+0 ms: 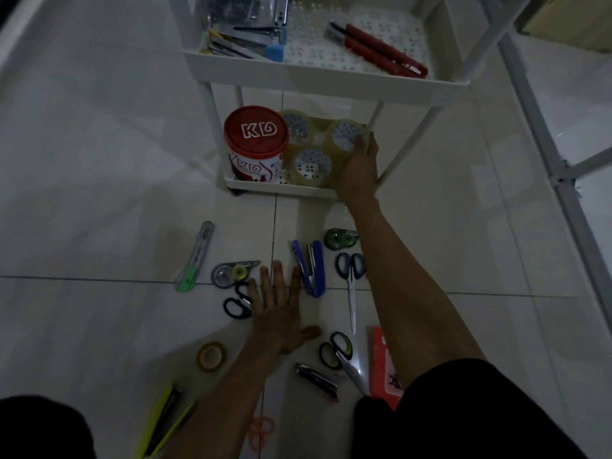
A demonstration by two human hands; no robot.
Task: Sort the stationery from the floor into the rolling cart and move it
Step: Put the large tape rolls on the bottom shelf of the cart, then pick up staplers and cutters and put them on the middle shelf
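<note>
My right hand (359, 170) grips a tape roll (347, 138) beside the red canister (255, 144); my left hand (278, 313) lies spread flat, empty.

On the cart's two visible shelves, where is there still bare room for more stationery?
Upper shelf: bare middle strip between the stapler pile and red cutters. Lower shelf: crowded by the red tub, tape rolls and the right hand.
</note>
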